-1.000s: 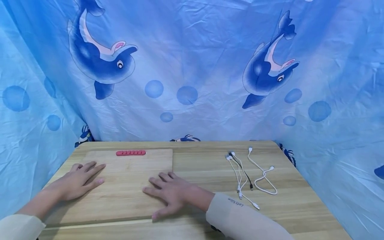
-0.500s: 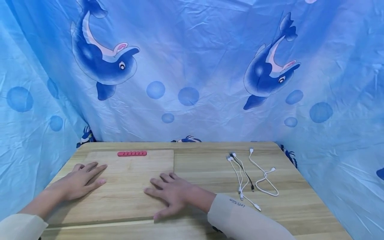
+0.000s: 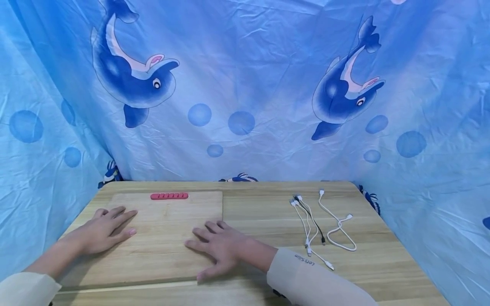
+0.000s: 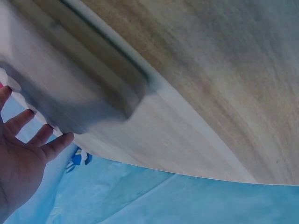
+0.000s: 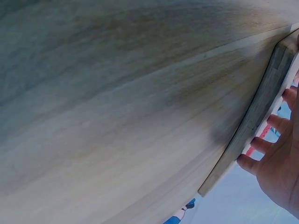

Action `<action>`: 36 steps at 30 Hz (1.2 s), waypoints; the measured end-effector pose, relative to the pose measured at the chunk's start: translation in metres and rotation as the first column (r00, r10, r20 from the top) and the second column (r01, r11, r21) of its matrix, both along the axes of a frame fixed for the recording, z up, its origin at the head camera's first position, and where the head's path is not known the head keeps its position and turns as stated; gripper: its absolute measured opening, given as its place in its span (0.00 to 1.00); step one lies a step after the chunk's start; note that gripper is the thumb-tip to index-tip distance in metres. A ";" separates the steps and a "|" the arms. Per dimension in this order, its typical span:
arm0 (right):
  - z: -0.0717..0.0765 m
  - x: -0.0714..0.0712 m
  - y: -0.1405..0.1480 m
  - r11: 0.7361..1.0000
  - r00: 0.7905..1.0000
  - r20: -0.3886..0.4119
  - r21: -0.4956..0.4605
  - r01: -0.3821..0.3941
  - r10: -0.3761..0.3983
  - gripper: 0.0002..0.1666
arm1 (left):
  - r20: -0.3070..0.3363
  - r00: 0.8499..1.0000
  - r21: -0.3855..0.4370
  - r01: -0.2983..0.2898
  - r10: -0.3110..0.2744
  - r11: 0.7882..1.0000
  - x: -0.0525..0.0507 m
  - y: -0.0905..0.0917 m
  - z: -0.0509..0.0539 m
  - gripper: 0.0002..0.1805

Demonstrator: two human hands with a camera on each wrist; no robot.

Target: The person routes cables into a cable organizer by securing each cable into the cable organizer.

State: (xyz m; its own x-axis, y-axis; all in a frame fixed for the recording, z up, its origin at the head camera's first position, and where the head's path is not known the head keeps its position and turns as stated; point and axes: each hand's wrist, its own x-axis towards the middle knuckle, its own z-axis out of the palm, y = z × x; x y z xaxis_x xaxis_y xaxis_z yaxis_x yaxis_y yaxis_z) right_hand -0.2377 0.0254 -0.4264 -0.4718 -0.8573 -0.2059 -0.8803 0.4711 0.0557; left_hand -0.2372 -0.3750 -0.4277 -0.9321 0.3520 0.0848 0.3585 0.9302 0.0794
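Observation:
A flat wooden board (image 3: 160, 255) lies on the left part of the table. On its left side rests my left hand (image 3: 101, 231), fingers spread and palm down. My right hand (image 3: 222, 248) lies spread over the board's right edge, thumb toward the near edge. Neither hand grips anything. Near the board's far edge sits a red slotted strip (image 3: 169, 196). In the left wrist view the left hand (image 4: 21, 158) touches the board (image 4: 70, 70) with its fingertips. The right wrist view shows the right hand (image 5: 278, 154) with fingertips at the board's side (image 5: 247, 126).
Several white cables and a black one lie on the table's right side, most in a bundle (image 3: 308, 225). One white cable (image 3: 340, 238) is looped apart, right of them. A blue curtain with dolphins (image 3: 245, 85) hangs behind and beside the wooden table (image 3: 367, 272).
The head view has shifted slightly, so the whole scene sits a little further right and lower. Both hands keep their places on the board.

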 end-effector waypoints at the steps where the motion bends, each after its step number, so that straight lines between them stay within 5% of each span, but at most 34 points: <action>1: 0.000 -0.001 0.001 1.000 1.000 -0.001 0.000 -0.002 0.002 0.53 | -0.003 1.000 0.000 0.003 -0.003 1.000 0.000 0.001 0.001 0.38; 36: 0.000 -0.002 0.062 0.998 0.999 -0.020 -0.035 -0.043 0.043 0.55 | -0.005 1.000 0.031 -0.004 0.004 1.000 0.005 0.059 -0.002 0.42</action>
